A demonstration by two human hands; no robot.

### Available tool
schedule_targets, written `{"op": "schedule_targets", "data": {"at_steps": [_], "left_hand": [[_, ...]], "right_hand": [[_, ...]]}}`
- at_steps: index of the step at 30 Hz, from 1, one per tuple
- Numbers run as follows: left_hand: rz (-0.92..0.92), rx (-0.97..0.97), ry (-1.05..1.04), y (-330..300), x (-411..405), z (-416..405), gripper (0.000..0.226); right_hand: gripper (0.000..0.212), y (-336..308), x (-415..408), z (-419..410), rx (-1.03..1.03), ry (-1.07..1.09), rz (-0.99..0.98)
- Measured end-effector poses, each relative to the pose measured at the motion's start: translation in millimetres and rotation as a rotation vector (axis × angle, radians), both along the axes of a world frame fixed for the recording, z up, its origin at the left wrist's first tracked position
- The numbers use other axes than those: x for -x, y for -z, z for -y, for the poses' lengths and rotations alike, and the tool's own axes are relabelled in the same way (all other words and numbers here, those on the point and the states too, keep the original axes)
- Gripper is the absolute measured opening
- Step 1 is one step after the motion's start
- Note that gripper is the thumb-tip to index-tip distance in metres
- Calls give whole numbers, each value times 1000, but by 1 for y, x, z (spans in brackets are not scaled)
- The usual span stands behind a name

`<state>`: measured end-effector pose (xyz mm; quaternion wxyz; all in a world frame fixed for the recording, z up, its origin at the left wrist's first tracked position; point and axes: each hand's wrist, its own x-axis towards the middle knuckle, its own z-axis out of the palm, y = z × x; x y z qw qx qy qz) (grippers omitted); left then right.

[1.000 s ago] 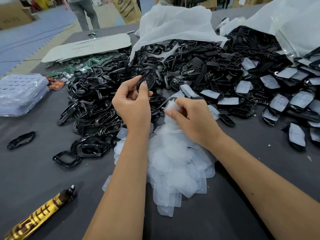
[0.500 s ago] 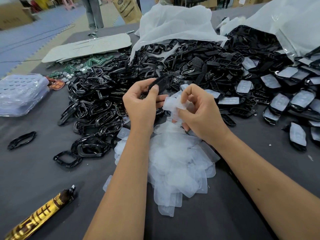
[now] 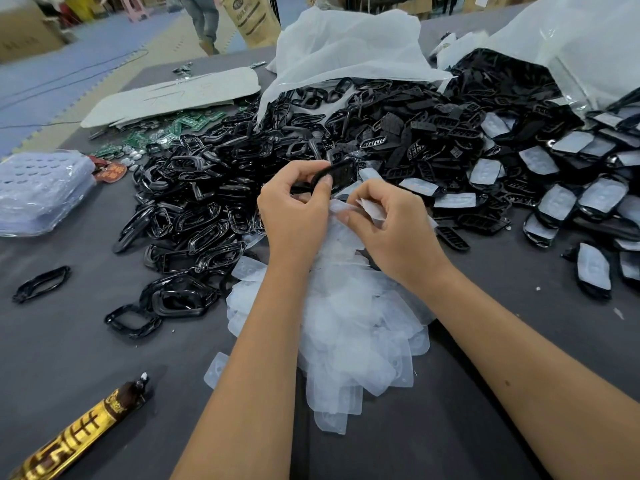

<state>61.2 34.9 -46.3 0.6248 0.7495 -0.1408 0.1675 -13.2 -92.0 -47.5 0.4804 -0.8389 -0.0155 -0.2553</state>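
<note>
Black shell point(image 3: 334, 173) pinched by left hand point(image 3: 294, 216) — right hand point(image 3: 393, 226) pinches translucent pad point(image 3: 346, 207).

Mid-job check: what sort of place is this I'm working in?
Likely a small assembly workshop for remote-key shells: a heap of black plastic frames, a pile of clear pads and loose green circuit boards share one grey table.

Light: bright, cool, even, from overhead.
Shadows: soft beside the black frames point(image 3: 194, 216) on the grey table point(image 3: 69, 358).
Glare: glints on those frames; white bag point(image 3: 346, 46) nearly blown out.
Focus: your left hand point(image 3: 294, 216) and right hand point(image 3: 391, 230) are sharp.
Edges: bowed by your wide lens.
</note>
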Motion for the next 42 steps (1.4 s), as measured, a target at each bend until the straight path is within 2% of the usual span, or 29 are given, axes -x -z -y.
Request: {"op": "schedule_targets", "data": {"at_steps": [5,13,16,19,22,24,28,32,36,42], "left_hand": [[-19,-11,2,1,-1,0,17],[-80,37,-33,2,-2,-2,15],[-71,82,-73,1,-2,-3,16],[-45,139,-129,1,-4,-4,17],[-40,194,-133,2,-4,-6,16],[-47,203,-99,3,-4,-6,15],[-81,216,-50,4,-7,-3,15],[-99,240,-33,6,-8,-4,14],[-103,260,9,5,-7,-4,15],[-147,248,181,4,-4,-2,17]], "right_hand": [[21,-3,2,-2,0,-44,16],[17,-2,6,4,-403,-101,74],[12,-2,2,3,-292,-36,122],[17,-4,2,-1,-123,4,110],[41,-7,5,-3,3,-71,7],[43,-7,6,-5,-5,-127,-11],[27,-5,3,-3,-19,-65,70],[33,-2,1,0,-34,3,92],[10,0,1,2,-135,42,137],[14,2,-1,6,-233,103,176]]}}
